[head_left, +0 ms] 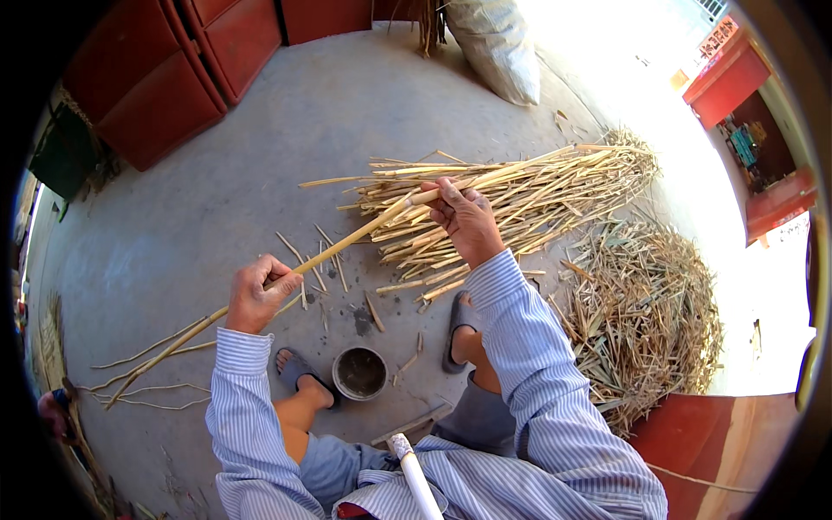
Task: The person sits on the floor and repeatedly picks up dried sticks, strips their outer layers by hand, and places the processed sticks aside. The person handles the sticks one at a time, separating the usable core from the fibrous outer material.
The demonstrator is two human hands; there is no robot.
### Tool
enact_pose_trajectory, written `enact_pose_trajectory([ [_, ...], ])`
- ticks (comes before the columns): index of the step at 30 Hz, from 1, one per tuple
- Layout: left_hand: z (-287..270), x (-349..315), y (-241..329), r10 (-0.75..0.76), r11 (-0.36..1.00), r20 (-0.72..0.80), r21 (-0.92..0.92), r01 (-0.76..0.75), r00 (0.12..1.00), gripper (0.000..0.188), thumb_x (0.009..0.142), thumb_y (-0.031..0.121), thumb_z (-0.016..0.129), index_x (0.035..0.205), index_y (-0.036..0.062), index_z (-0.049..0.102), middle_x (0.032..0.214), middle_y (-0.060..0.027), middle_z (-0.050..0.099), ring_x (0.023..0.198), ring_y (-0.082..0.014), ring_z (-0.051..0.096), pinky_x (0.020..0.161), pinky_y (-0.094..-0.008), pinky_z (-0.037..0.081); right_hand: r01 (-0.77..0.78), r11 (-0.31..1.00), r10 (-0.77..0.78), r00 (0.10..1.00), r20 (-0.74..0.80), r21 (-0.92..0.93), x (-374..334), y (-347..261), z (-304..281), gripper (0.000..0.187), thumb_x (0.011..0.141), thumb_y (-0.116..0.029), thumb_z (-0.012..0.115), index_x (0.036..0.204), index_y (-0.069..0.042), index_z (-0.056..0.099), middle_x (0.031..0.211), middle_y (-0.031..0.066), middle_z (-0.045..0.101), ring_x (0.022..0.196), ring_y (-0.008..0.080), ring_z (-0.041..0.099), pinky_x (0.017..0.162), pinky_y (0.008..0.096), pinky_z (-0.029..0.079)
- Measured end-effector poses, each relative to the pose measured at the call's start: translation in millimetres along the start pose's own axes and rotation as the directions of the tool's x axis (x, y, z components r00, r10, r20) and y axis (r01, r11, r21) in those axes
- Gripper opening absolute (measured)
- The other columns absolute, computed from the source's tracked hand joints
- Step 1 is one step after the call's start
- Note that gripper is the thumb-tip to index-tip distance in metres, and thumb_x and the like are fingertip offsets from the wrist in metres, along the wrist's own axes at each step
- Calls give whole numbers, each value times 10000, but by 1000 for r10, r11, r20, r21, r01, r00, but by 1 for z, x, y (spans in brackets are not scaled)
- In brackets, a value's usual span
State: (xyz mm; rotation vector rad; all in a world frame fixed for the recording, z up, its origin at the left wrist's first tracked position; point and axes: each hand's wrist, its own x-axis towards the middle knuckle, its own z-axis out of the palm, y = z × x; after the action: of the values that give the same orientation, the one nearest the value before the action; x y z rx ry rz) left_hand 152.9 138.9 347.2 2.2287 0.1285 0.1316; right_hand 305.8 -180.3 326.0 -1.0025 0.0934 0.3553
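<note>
A long yellow reed stalk runs slantwise between my hands, its thin end low at the left and its thicker end up at the right. My left hand is closed round the stalk's lower stretch. Farther along, my right hand pinches it near a joint with thumb and fingers. Behind the right hand lies a big pile of similar stalks on the floor. Under the left end of the held stalk are several thin, crooked sticks. Between my feet stands a small round bowl with a dark inside.
A heap of dry leaves and husks lies to the right. Short stalk scraps are scattered near the bowl. Red padded furniture and a whitish sack stand at the back. A cigarette juts in at the bottom edge.
</note>
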Motion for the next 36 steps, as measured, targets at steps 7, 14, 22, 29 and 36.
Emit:
enact_pose_trajectory([
  [7, 10, -7, 18, 123, 991, -83, 60, -118, 989, 217, 740, 126, 816, 768, 13, 634, 680, -86, 658, 608, -174, 620, 558, -300, 480, 171, 979, -191, 962, -196, -115, 2, -6, -6, 259, 917, -297, 691, 978, -56, 616, 873, 49, 710, 720, 110, 671, 572, 183, 526],
  [14, -57, -11, -31, -36, 984, -98, 172, 53, 994, 228, 734, 98, 802, 862, 16, 632, 729, -98, 672, 675, -190, 636, 587, -313, 490, 186, 983, -179, 950, -256, 1, 2, -31, -42, 206, 950, -251, 646, 998, -54, 608, 873, 62, 702, 681, 95, 650, 549, 172, 536],
  [22, 45, 24, 44, 409, 838, -27, 407, -364, 912, 207, 768, 233, 767, 861, 67, 686, 734, -77, 673, 700, -247, 614, 692, -365, 387, -13, 999, 13, 1000, 9, -33, -30, 33, 44, 197, 959, -235, 635, 1041, -61, 595, 966, 81, 700, 818, 126, 665, 681, 242, 559],
  [29, -22, 2, -15, -27, 933, 33, 361, 13, 999, 165, 727, 155, 769, 777, 46, 656, 706, -82, 678, 664, -255, 628, 695, -361, 420, 119, 992, -122, 987, -103, -40, 3, -14, -19, 206, 942, -238, 662, 1003, -48, 606, 915, 50, 694, 732, 67, 621, 598, 171, 515],
  [36, 32, 20, 20, 298, 922, -21, 264, -283, 954, 150, 779, 192, 743, 833, 78, 662, 778, -58, 696, 709, -241, 623, 702, -368, 382, -20, 999, 19, 1000, -19, -48, -22, 26, 34, 208, 941, -247, 661, 1013, -57, 617, 945, 49, 709, 737, 79, 625, 590, 188, 532],
])
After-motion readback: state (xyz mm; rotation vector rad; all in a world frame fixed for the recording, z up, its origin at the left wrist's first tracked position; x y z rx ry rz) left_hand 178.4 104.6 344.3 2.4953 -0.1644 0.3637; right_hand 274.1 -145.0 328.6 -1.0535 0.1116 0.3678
